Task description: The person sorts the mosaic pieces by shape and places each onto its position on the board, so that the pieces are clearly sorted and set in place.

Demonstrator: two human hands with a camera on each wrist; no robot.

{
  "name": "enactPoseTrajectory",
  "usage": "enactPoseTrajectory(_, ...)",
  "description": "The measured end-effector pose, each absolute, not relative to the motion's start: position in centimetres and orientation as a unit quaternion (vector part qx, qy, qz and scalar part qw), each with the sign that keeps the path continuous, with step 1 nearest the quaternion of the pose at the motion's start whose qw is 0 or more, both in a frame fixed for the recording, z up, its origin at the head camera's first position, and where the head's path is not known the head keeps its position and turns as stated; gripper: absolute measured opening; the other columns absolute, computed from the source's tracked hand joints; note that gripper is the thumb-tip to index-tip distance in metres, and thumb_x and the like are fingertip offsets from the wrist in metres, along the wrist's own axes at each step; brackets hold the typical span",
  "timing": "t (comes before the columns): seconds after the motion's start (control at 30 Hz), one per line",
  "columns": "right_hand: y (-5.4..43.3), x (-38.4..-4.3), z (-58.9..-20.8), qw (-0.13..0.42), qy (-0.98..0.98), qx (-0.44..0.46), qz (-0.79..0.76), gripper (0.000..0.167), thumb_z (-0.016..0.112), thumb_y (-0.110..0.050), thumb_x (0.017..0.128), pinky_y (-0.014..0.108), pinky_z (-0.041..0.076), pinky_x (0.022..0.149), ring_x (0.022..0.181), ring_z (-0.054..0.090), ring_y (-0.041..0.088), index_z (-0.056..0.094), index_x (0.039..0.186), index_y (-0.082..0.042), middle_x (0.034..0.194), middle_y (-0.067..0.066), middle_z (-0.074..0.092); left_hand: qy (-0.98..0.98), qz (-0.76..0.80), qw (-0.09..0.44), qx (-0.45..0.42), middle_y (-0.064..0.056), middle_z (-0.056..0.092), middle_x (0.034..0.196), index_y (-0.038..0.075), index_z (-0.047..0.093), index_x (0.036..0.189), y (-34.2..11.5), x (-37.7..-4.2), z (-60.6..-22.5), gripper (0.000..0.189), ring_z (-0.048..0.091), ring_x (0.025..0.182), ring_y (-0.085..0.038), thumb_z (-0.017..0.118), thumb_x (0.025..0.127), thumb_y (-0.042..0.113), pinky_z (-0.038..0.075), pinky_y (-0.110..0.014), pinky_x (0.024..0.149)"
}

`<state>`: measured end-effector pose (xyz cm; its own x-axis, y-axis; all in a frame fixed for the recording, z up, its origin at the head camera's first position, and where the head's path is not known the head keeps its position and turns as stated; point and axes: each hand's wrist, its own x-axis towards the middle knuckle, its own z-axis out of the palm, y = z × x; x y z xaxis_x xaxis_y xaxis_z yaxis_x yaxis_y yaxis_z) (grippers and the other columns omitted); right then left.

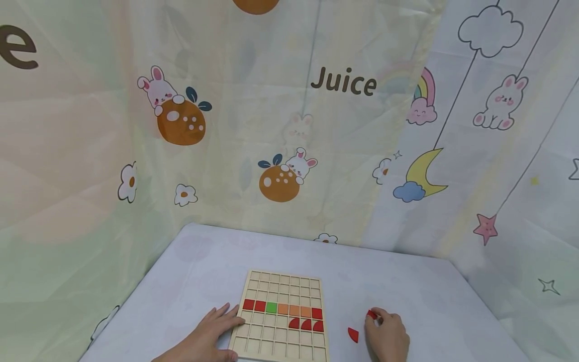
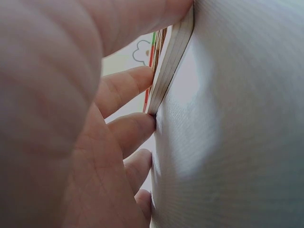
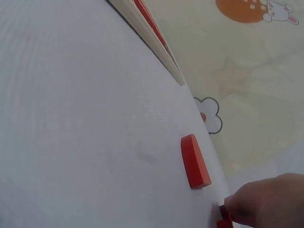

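Observation:
A wooden grid board (image 1: 260,332) lies on the table. One row holds red squares, a green square (image 1: 271,307) and several orange squares (image 1: 294,311); below it, at the right, sit 3 red quarter-circle pieces (image 1: 306,325). My left hand (image 1: 205,334) rests at the board's left side, fingers spread. In the left wrist view, its thumb and fingertips touch the board's edge (image 2: 172,61). Right of the board, my right hand (image 1: 388,336) pinches a small red piece (image 1: 372,314), mostly hidden by the fingers. A loose red quarter-circle (image 1: 353,335) lies between that hand and the board.
The table (image 1: 217,256) has a white cover. Behind and beside it hang cloth walls (image 1: 235,191) printed with rabbits, flowers and the word Juice. In the right wrist view, the board's corner (image 3: 161,52) stands beyond the loose red piece (image 3: 194,162).

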<state>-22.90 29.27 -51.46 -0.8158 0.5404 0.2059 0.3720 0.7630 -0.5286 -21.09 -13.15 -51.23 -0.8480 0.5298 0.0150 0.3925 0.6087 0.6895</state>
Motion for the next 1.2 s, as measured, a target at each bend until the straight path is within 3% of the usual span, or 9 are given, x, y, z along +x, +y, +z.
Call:
enactPoseTrajectory(0.27,28.7,-22.7,-51.3,0.167,-0.935,-0.199,0.24,0.038,0.072,-0.027,0.082,0.051,0.043,0.074,0.083,0.055,0.032,0.07,0.107,0.001,0.095,0.021,0.058,0.892,0.357,0.094,0.262,-0.023,0.038,0.151,0.018,0.058,0.132,-13.2,-21.1,-51.2,0.073,0.019,0.142,-0.052,0.08,0.07,0.05,0.009,-0.072,0.107)
enactPoseTrajectory(0.43,28.6,-22.6,-51.2,0.158,-0.939,-0.181,0.246,0.028,0.072,-0.025,0.082,0.049,0.045,0.074,0.085,0.055,0.032,0.073,0.1,-0.004,0.097,0.019,0.059,0.892,0.356,0.094,0.262,-0.023,0.038,0.151,0.017,0.058,0.132,-13.2,-21.1,-51.3,0.073,0.019,0.141,-0.052,0.08,0.071,0.05,0.009,-0.073,0.107)
enactPoseTrajectory(0.7,28.6,-22.8,-51.0,0.144,-0.937,-0.158,0.277,0.02,0.073,-0.015,0.082,0.049,0.048,0.075,0.086,0.057,0.028,0.073,0.099,-0.006,0.096,0.012,0.063,0.893,0.357,0.099,0.256,-0.022,0.038,0.151,0.018,0.058,0.133,-13.2,-21.1,-51.2,0.072,0.018,0.142,-0.052,0.081,0.071,0.048,0.008,-0.073,0.107)
enactPoseTrajectory(0.83,28.5,-22.7,-50.8,0.151,-0.938,-0.164,0.266,0.027,0.073,-0.014,0.081,0.051,0.047,0.076,0.086,0.059,0.03,0.071,0.105,-0.002,0.095,0.014,0.064,0.893,0.357,0.098,0.257,-0.023,0.038,0.151,0.018,0.058,0.132,-13.1,-21.0,-51.2,0.072,0.018,0.142,-0.052,0.081,0.071,0.048,0.008,-0.073,0.108)
enactPoseTrajectory(1.0,28.6,-22.1,-50.3,0.143,-0.946,-0.196,0.216,0.041,0.076,-0.027,0.078,0.053,0.048,0.072,0.083,0.058,0.034,0.068,0.105,0.003,0.092,0.018,0.062,0.892,0.356,0.098,0.259,-0.023,0.038,0.151,0.018,0.058,0.132,-13.1,-21.0,-51.1,0.072,0.018,0.142,-0.052,0.08,0.071,0.048,0.008,-0.072,0.108)
enactPoseTrajectory(1.2,28.7,-22.0,-50.2,0.132,-0.944,-0.213,0.212,0.038,0.077,-0.028,0.079,0.048,0.045,0.069,0.077,0.054,0.031,0.069,0.098,0.004,0.085,0.016,0.059,0.892,0.356,0.095,0.263,-0.023,0.037,0.151,0.018,0.058,0.132,-13.2,-21.0,-51.1,0.072,0.019,0.142,-0.052,0.08,0.071,0.05,0.009,-0.073,0.107)
